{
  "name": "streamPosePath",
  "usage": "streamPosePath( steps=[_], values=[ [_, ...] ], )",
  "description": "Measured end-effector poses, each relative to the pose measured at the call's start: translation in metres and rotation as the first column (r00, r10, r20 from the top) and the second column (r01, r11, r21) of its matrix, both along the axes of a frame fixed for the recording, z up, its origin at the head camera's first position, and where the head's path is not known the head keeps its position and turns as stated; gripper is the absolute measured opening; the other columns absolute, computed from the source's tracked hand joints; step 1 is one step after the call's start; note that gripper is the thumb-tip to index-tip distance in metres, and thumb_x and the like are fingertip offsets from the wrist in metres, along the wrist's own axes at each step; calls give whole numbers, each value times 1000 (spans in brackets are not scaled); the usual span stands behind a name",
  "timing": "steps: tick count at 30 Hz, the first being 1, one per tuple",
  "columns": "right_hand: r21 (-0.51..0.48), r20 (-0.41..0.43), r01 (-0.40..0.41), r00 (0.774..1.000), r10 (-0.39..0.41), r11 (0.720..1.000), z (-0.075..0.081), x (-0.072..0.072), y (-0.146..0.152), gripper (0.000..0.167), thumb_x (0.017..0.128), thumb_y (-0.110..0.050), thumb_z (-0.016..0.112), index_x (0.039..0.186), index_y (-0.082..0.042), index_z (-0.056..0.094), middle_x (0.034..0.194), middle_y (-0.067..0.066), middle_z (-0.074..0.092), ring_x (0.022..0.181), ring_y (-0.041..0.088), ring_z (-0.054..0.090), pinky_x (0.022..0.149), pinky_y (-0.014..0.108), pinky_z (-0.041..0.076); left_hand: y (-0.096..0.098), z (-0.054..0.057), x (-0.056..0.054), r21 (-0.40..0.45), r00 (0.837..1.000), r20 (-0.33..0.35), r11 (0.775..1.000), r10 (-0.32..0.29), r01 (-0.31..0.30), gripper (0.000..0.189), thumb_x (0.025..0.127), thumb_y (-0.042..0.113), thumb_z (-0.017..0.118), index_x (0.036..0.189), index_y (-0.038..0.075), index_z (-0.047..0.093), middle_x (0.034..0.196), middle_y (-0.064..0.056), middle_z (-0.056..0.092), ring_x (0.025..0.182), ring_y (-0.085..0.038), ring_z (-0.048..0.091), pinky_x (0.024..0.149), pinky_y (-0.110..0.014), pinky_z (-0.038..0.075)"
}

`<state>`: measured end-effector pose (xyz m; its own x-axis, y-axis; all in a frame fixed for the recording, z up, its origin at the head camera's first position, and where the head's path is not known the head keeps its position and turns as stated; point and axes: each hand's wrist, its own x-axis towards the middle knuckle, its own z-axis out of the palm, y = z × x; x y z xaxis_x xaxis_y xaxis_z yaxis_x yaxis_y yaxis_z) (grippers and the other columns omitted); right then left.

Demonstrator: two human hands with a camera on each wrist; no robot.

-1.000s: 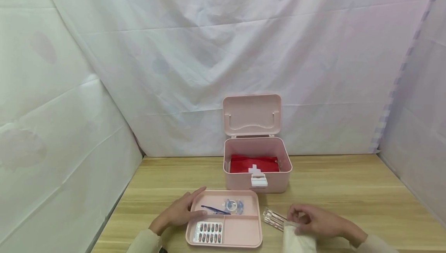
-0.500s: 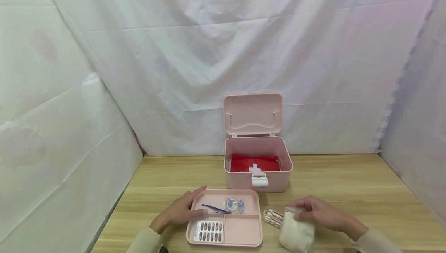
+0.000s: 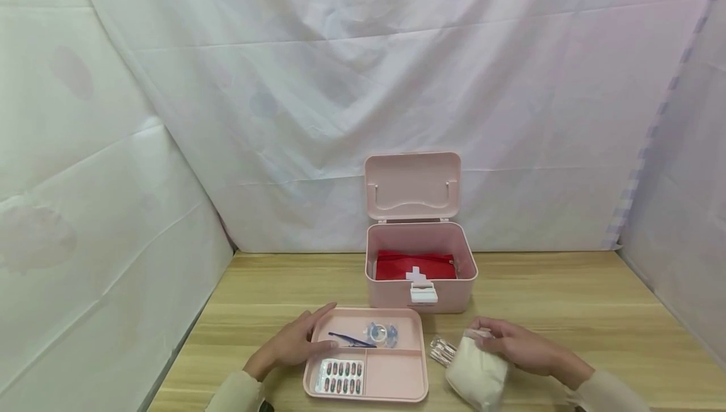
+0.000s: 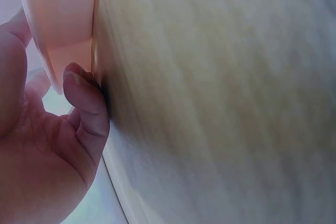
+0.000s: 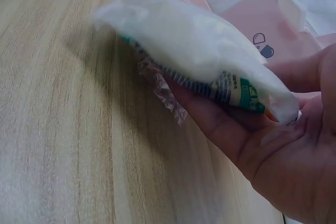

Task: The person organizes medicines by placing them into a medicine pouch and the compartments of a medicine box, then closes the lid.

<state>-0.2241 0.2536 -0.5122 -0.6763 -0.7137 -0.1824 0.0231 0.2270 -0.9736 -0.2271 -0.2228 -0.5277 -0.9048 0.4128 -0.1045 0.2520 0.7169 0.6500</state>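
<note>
My right hand [image 3: 513, 346] pinches a clear plastic pack of white cotton [image 3: 478, 371] at its upper end. In the right wrist view the cotton pack [image 5: 194, 45] shows green and dark print on its underside, with fingers beneath it. Just left of it, a small clear packet of what look like cotton swabs [image 3: 441, 350] lies on the table. My left hand [image 3: 292, 339] holds the left side of a pink divided tray [image 3: 395, 377], thumb over the rim. In the left wrist view, curled fingers touch the tray's outer wall [image 4: 65, 19].
Inside the tray lie blue tweezers [image 3: 350, 340], a small blue-and-white item in clear wrap [image 3: 381, 334] and a capsule blister pack [image 3: 340, 377]. Behind stands a pink box [image 3: 391, 295], lid raised, holding a red pouch with a white cross [image 3: 391, 267]. White cloth [image 3: 295, 116] hangs around the table.
The right hand has brought the cotton pack left and farther up the table, so it now overlaps the small packet's right end. The left hand and the tray stay put.
</note>
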Motion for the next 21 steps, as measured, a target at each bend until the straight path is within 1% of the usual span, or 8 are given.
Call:
streamPosePath(
  steps=[2, 5, 7, 10, 13, 15, 19, 21],
  values=[
    [-52, 47, 3, 999, -1, 999, -2, 0, -1, 29, 106, -15, 43, 126, 5, 45, 99, 10, 62, 83, 15, 63, 70, 28, 53, 0, 1, 0, 0, 1000, 0, 1000, 0, 0, 81, 86, 53, 71, 155, 28, 35, 93, -5, 49, 76, -16, 48, 70, -35, 43],
    [-100, 95, 19, 995, -10, 995, -3, 0, -4, 30, 106, -14, 41, 127, 8, 40, 98, 9, 62, 82, 14, 63, 69, 27, 53, 0, 1, 0, -1, 1000, 5, 1000, 6, -6, 81, 86, 53, 71, 155, 28, 35, 93, -5, 49, 76, -16, 48, 70, -34, 42],
    [-97, 122, 42, 992, -30, 994, -4, -1, -5, 30, 106, -16, 41, 126, 7, 40, 95, 7, 62, 80, 14, 63, 68, 26, 53, 0, 2, 0, -2, 1000, 9, 1000, 12, -12, 81, 86, 53, 71, 155, 29, 35, 93, -4, 48, 75, -16, 47, 69, -33, 41],
    [-55, 138, 72, 988, -64, 996, -5, -2, -7, 32, 106, -19, 44, 126, 5, 42, 96, 8, 62, 80, 16, 61, 67, 27, 52, 0, 2, 0, -5, 1000, 14, 1000, 18, -18, 81, 86, 53, 71, 155, 29, 35, 92, -4, 48, 75, -16, 46, 68, -31, 40],
    [17, 79, 86, 993, -87, 996, -5, -3, -7, 34, 104, -21, 50, 128, 2, 45, 101, 10, 64, 86, 19, 62, 70, 28, 51, 0, 2, 0, -6, 1000, 18, 1000, 18, -17, 81, 86, 54, 70, 155, 29, 35, 93, -4, 48, 76, -16, 46, 68, -31, 40],
    [56, 25, 84, 996, -85, 995, -6, -3, -8, 37, 100, -19, 57, 130, 1, 47, 104, 13, 65, 88, 21, 63, 72, 29, 52, 0, 1, 0, -4, 1000, 19, 1000, 17, -17, 81, 86, 54, 71, 155, 30, 35, 93, -4, 48, 76, -16, 46, 68, -32, 40],
    [127, -126, 78, 990, -62, 989, -7, -1, -11, 48, 89, -18, 74, 129, -1, 54, 109, 12, 63, 94, 15, 60, 77, 24, 49, 0, 1, 0, -10, 1000, 23, 1000, 20, -20, 81, 86, 54, 70, 155, 31, 34, 93, -4, 48, 76, -16, 47, 70, -33, 41],
    [148, -194, 71, 980, -41, 986, -6, 1, -13, 52, 83, -18, 79, 127, -2, 56, 111, 11, 62, 96, 11, 57, 79, 22, 47, 0, 1, 0, -9, 999, 26, 1000, 22, -22, 80, 86, 53, 71, 155, 32, 35, 93, -4, 48, 77, -16, 47, 70, -34, 41]
  ],
)
